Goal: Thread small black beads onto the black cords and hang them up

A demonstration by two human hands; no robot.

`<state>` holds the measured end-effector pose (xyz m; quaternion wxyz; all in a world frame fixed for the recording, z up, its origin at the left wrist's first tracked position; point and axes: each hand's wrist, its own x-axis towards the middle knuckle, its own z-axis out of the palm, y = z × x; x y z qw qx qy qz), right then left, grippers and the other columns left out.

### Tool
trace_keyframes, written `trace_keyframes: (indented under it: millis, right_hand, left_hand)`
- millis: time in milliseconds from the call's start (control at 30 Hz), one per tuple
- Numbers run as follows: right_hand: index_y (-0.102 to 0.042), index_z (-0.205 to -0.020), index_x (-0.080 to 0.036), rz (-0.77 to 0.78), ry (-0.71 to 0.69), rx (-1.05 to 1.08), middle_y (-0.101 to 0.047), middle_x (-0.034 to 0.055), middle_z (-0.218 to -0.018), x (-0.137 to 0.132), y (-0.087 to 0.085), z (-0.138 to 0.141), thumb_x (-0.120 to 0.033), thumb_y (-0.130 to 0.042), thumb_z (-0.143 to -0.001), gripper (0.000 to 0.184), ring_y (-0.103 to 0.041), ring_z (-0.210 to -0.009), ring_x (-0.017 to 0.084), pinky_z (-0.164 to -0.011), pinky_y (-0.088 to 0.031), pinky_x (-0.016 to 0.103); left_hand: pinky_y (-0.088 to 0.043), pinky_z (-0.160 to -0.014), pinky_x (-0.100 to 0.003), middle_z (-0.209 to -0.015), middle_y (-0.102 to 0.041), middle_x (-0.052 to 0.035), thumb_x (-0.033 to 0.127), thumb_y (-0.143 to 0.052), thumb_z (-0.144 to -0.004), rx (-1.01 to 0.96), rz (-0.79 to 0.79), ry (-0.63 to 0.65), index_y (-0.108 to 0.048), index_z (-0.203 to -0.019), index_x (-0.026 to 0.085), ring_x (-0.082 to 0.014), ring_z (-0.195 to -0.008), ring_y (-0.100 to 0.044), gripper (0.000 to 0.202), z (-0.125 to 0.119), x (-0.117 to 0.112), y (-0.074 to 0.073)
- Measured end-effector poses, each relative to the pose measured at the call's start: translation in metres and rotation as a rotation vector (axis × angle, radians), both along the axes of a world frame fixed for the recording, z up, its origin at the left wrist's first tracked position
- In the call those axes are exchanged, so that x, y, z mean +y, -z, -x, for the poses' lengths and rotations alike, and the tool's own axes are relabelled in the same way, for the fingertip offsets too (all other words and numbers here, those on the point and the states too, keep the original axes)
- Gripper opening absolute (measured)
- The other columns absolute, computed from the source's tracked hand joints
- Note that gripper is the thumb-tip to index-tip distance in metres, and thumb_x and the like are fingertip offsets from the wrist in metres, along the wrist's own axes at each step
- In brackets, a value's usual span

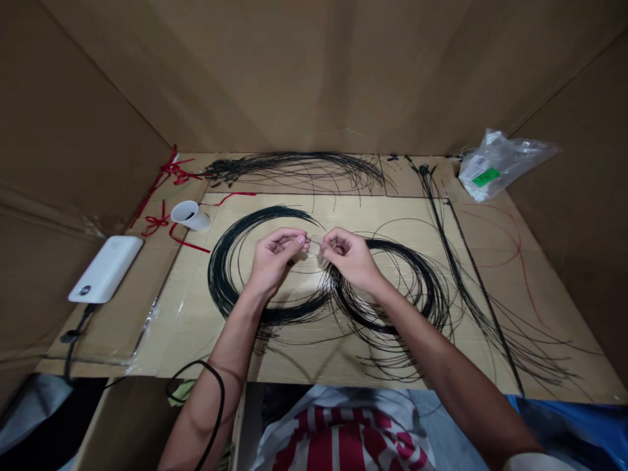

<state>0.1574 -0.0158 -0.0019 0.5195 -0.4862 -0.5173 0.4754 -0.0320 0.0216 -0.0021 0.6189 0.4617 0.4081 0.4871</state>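
My left hand [279, 256] and my right hand [351, 256] meet over the middle of the board, thumb and fingers pinched. A thin dark wire [315, 242] spans the small gap between the fingertips, with both hands closed on it. Whether a small part sits at its end is too fine to tell. Under and left of my left hand lies a thick coil of black wires [218, 275]. A looser coil of black wires [434, 281] is beneath my right wrist, with many loose ends spreading toward the front edge.
Bundles of black wires lie along the back [304, 160] and the right side [449, 252]. A white cup [196, 219] stands at left near red ribbons [156, 224]. A white power bank [106, 268] with a cable lies far left. A plastic bag [490, 167] is back right, among cardboard walls.
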Motion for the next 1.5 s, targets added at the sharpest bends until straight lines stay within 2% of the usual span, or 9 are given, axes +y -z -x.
trace_keyframes:
  millis: [333,567,733,1000,1200,1500]
  right_hand:
    - [-0.065,-0.081,-0.022,0.01,0.021,-0.004,-0.061,-0.0011,-0.072,0.0007,0.0012,0.0,-0.036,-0.077,-0.083,0.019,-0.053,-0.064,0.014,-0.059,-0.045,0.027]
    - [-0.064,-0.08,-0.021,0.005,0.017,-0.001,-0.06,-0.0015,-0.071,0.0002,-0.0016,0.0006,-0.035,-0.076,-0.081,0.018,-0.052,-0.063,0.013,-0.059,-0.044,0.027]
    - [-0.064,-0.081,-0.022,0.016,0.002,0.032,-0.062,-0.0009,-0.072,-0.0009,-0.0045,0.0012,-0.036,-0.076,-0.082,0.018,-0.055,-0.063,0.014,-0.058,-0.047,0.027]
    - [-0.065,-0.081,-0.022,0.042,-0.031,0.076,-0.062,-0.0012,-0.073,0.0008,-0.0054,-0.0022,-0.037,-0.076,-0.08,0.019,-0.056,-0.064,0.014,-0.059,-0.048,0.027]
    - [-0.065,-0.08,-0.021,0.041,-0.083,0.099,-0.061,-0.0015,-0.072,0.0001,-0.0068,-0.0025,-0.037,-0.078,-0.081,0.02,-0.054,-0.062,0.013,-0.06,-0.048,0.027]
    - [-0.068,-0.083,-0.021,0.06,-0.066,0.131,-0.064,-0.0001,-0.076,-0.0013,-0.0081,-0.0039,-0.033,-0.077,-0.083,0.015,-0.059,-0.064,0.014,-0.061,-0.05,0.028]
  left_hand:
    - [-0.063,-0.084,-0.029,-0.092,-0.083,-0.0087,0.036,-0.097,-0.075,-0.01,0.017,-0.001,-0.086,-0.096,0.017,-0.0168,-0.08,-0.078,0.031,-0.0008,-0.0016,-0.006]
    - [-0.064,-0.083,-0.03,-0.092,-0.084,-0.0094,0.038,-0.099,-0.072,0.016,0.011,-0.024,-0.085,-0.095,0.018,-0.018,-0.08,-0.079,0.034,-0.0006,-0.0016,-0.0038]
    - [-0.065,-0.081,-0.03,-0.091,-0.083,-0.0086,0.039,-0.098,-0.073,0.032,0.0,-0.025,-0.084,-0.094,0.017,-0.0181,-0.079,-0.079,0.033,-0.0005,-0.0024,-0.0033]
    - [-0.064,-0.08,-0.029,-0.09,-0.083,-0.0082,0.036,-0.098,-0.073,-0.027,0.042,0.049,-0.083,-0.101,0.018,-0.0167,-0.076,-0.077,0.037,0.0017,-0.0015,-0.0051]
    - [-0.064,-0.079,-0.029,-0.087,-0.083,-0.0074,0.035,-0.099,-0.07,-0.03,0.043,0.046,-0.084,-0.092,0.018,-0.0154,-0.073,-0.075,0.031,0.0021,-0.0017,-0.0058]
    - [-0.063,-0.078,-0.029,-0.086,-0.082,-0.0077,0.038,-0.098,-0.073,0.037,0.02,0.072,-0.085,-0.093,0.019,-0.0173,-0.075,-0.076,0.031,0.0017,-0.0029,-0.0046]
